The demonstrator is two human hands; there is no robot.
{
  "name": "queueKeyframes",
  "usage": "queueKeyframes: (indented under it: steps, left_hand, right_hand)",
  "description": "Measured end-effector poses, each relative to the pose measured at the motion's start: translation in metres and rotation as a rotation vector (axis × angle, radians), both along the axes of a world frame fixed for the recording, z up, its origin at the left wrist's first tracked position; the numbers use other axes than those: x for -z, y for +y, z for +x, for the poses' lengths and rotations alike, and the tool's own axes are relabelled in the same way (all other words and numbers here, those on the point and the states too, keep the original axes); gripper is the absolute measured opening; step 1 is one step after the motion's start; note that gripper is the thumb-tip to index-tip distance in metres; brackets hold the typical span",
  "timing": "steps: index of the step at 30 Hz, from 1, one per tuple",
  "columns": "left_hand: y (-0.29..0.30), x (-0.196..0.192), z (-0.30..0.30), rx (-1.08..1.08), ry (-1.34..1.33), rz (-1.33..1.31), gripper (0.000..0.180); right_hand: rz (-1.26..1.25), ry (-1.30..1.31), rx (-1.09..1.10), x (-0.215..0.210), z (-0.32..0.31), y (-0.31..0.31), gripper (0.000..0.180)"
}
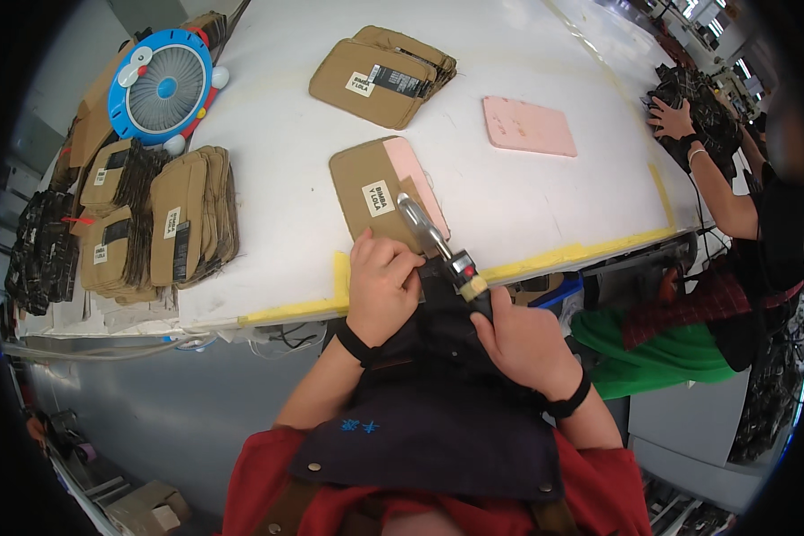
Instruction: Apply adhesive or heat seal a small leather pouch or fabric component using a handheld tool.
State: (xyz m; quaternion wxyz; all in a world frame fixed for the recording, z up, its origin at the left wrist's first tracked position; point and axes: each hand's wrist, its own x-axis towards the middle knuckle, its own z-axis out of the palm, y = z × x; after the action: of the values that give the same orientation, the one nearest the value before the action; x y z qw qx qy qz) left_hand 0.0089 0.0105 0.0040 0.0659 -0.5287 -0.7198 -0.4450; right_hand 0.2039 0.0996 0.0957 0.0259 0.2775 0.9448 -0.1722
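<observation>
A brown rounded panel with a white label lies near the table's front edge, over a pink plate that shows along its right side. My left hand is closed at the panel's near edge, thumb and fingers pinching there. My right hand is wrapped round the black handle of a blowtorch with a silver nozzle, a red button and a yellowish knob. Its nozzle points away from me, over the panel's right part, and hides some of it. No flame can be made out.
More brown panels lie stacked further back, left of a pink plate. At left stand piles of panels, a blue fan and black bundles. A co-worker's hand rests on black material at right. Yellow tape edges the table.
</observation>
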Motion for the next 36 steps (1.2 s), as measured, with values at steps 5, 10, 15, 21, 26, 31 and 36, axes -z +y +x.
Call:
queueKeyframes:
  steps: [5,10,15,21,26,31,36]
  left_hand:
    - [-0.002,-0.002,0.0,0.025,0.01,0.004,0.022]
    - [0.001,0.0,0.001,0.045,0.018,0.026,0.021]
    - [0.001,0.002,-0.001,0.039,0.026,0.039,0.021]
    - [0.001,-0.002,0.0,0.038,0.031,0.041,0.022]
    - [0.005,-0.001,0.0,0.031,0.036,0.065,0.02]
    - [0.003,-0.001,-0.002,0.024,0.021,0.054,0.02]
    - [0.001,-0.002,0.001,0.049,-0.008,0.069,0.019]
  right_hand:
    - [0.032,-0.018,-0.007,-0.002,-0.014,0.002,0.03]
    - [0.19,0.133,-0.045,0.019,-0.081,0.047,0.031]
    - [0.146,0.097,-0.056,0.015,-0.073,0.053,0.032]
    - [0.05,-0.152,-0.093,-0.03,0.025,0.022,0.034]
    - [0.099,-0.13,-0.12,-0.028,0.011,0.032,0.034]
    - [0.139,-0.048,-0.13,-0.016,-0.009,0.037,0.035]
    - [0.045,-0.202,-0.085,-0.037,0.015,0.021,0.035]
